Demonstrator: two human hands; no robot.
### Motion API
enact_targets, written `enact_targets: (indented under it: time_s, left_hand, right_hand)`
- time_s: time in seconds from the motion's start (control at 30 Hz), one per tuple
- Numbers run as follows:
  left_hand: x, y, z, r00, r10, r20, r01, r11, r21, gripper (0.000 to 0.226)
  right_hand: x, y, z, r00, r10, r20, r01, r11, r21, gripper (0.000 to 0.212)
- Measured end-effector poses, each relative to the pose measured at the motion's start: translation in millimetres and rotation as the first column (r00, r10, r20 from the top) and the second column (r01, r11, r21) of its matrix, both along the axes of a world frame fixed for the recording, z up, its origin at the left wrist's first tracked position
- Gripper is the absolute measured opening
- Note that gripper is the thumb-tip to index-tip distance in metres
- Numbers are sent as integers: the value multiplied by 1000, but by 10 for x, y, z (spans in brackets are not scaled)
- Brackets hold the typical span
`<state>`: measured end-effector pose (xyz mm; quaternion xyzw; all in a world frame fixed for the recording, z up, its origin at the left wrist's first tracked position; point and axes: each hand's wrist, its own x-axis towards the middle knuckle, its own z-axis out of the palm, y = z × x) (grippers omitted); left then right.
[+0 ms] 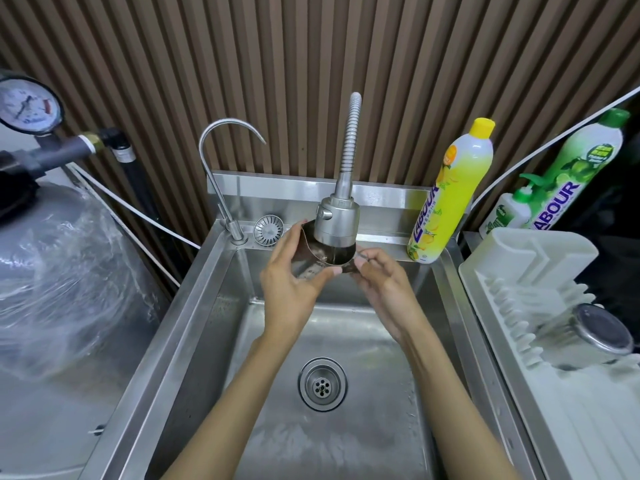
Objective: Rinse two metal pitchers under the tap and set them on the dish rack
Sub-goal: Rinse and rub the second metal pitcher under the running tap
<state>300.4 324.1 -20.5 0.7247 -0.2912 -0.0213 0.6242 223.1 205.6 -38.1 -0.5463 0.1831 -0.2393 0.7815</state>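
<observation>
Sink (194, 341): your forearms reach over its basin.
Left hand (289, 289): your fingers wrap the pitcher (311, 268).
Right hand (381, 289): your fingers pinch its handle side.
Pitcher: held under the tap head (337, 220).
Dish rack (519, 289): second pitcher (588, 336) lies there.

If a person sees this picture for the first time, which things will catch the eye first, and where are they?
First, at the centre, both hands hold a metal pitcher right under the spray head of the tap, above the steel sink: the left hand wraps its body, the right hand is at its right side. Next, the bright yellow detergent bottle stands on the sink's back right corner. A second pitcher lies on the white dish rack at right.
</observation>
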Motion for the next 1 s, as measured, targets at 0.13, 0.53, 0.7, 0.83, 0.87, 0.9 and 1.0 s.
enact_targets:
  time_s: [0.13,0.53,0.7,0.83,0.87,0.9,1.0]
  left_hand:
    - [-41,72,76,978,138,159,-159,980,124,80]
    - [-115,102,-54,933,-32,-359,98,981,168,32]
    - [-129,-17,-134,844,-236,-482,219,971,-91,32]
    - [-174,-71,-140,861,-255,-439,150,954,-260,68]
    - [-181,-68,-145,885,-234,-402,132,955,-266,74]
    - [-177,-62,-153,911,-200,-362,112,962,-250,79]
    - [-151,-20,-83,977,-70,-203,38,987,-155,79]
  right_hand:
    - [-26,97,-53,999,13,-50,-12,1000,21,14]
    - [-310,2,491,819,-403,-409,-39,671,-740,24]
    - [-380,43,626,827,-447,-341,-66,524,-849,14]
    - [-373,-45,492,931,-277,-238,42,728,-685,19]
    - [-347,-54,457,949,-230,-214,49,780,-624,18]
    - [-315,-63,416,963,-188,-192,50,828,-558,17]
    - [-208,-88,292,981,-97,-169,28,930,-368,15]
